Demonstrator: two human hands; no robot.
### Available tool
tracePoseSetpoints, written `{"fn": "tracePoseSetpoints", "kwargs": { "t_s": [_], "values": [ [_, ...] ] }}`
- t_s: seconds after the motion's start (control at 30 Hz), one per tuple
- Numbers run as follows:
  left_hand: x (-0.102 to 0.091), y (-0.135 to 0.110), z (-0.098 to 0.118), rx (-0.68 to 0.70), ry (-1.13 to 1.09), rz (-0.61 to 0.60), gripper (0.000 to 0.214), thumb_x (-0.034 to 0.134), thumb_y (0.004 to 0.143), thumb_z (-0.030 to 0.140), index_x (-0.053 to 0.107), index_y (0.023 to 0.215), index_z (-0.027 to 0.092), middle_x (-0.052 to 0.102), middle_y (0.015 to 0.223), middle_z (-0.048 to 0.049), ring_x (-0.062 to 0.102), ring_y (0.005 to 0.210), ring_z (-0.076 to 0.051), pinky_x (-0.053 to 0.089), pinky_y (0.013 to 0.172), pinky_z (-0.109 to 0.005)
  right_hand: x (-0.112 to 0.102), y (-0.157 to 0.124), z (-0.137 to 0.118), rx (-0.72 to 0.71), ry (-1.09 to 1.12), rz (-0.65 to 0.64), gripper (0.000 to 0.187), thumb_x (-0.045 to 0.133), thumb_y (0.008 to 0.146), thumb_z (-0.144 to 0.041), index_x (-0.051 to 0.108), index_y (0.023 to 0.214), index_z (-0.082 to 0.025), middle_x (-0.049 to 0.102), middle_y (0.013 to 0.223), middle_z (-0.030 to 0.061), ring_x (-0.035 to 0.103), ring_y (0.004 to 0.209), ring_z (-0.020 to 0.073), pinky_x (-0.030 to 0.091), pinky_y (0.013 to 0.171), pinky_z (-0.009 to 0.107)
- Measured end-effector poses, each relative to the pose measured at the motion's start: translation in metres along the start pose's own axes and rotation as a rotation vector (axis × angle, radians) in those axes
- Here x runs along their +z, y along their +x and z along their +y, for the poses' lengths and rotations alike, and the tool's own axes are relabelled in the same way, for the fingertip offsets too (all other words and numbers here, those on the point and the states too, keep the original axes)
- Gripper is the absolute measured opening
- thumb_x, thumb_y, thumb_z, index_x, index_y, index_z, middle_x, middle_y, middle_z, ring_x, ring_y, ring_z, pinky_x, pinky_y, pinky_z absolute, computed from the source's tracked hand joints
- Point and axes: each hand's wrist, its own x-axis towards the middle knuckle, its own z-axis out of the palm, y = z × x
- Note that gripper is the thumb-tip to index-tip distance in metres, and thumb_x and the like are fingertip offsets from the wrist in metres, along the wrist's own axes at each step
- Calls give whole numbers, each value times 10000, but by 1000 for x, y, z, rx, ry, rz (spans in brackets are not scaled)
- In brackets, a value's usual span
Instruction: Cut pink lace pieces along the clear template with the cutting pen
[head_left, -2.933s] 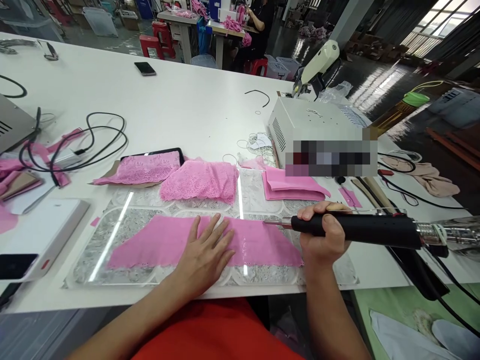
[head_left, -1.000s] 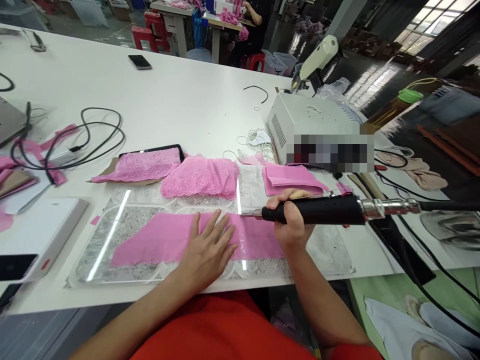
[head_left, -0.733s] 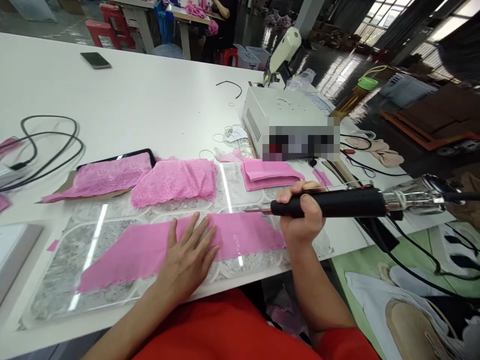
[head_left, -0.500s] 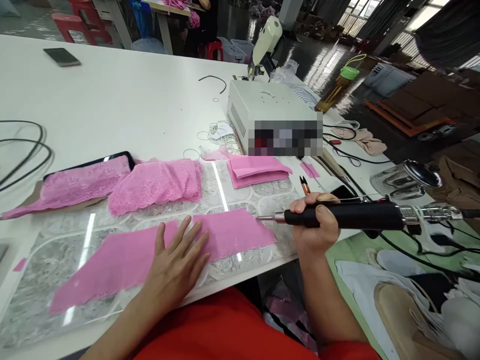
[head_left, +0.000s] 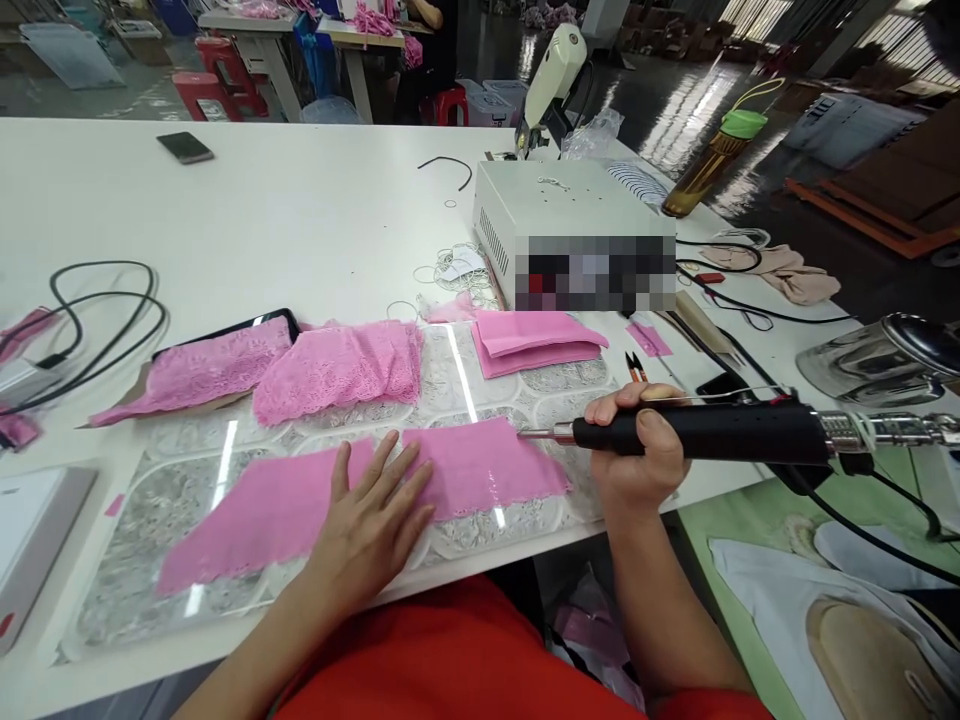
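Head view: left hand (head_left: 371, 525) spread flat, likely pinning pink fabric (head_left: 480, 470). Right hand (head_left: 636, 455) grips black tool (head_left: 720, 435), tip at fabric edge.

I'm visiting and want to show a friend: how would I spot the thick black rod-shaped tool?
On the large white table, a glossy grey-patterned mat lies along the near edge. By its right end, the right hand grips the thick black rod-shaped tool. Unlike the small pointed black-and-orange tool just beyond, it is far thicker, with a silver fitting behind.
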Motion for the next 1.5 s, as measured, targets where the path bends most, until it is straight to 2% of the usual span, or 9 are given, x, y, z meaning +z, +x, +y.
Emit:
{"fn": "tracePoseSetpoints", "kwargs": {
  "t_s": [0.7, 1.0, 1.23, 1.5],
  "values": [
    [0, 1, -1, -1, -14, -4, 300, 497, 980, 314, 606, 1237, 204, 620, 1306, -117, 428, 1358, -328, 130, 1168, -600, -3, 3, 2, -27, -8, -78, 119, 611, 691, -233, 519, 764, -215, 534, 722, -54, 545, 498, 91, 485, 508, 290],
    [-1, 3, -3, 63, 53, 16, 306, 510, 952, 227, 594, 1245, 206, 634, 1285, -115, 439, 1351, -322, 132, 1170, -600, -12, 2, -14, -24, -43, -27, 139, 596, 657, -250, 524, 771, -217, 519, 698, -54, 519, 487, 88, 478, 490, 285],
    [-1, 4, -3, 60, 46, 19, 294, 514, 954, 239, 601, 1232, 196, 631, 1289, -116, 458, 1334, -336, 144, 1160, -611, -18, -2, -16, -17, -61, -58, 144, 605, 674, -244, 529, 794, -219, 531, 722, -52, 533, 505, 90, 481, 509, 287],
    [0, 3, -4, 60, 36, 24, 309, 515, 955, 238, 587, 1253, 204, 629, 1292, -118, 464, 1327, -344, 156, 1152, -625, -15, 0, -14, -25, -51, -99, 129, 606, 696, -219, 523, 794, -215, 530, 731, -49, 549, 515, 90, 488, 522, 287]
  ]
}}
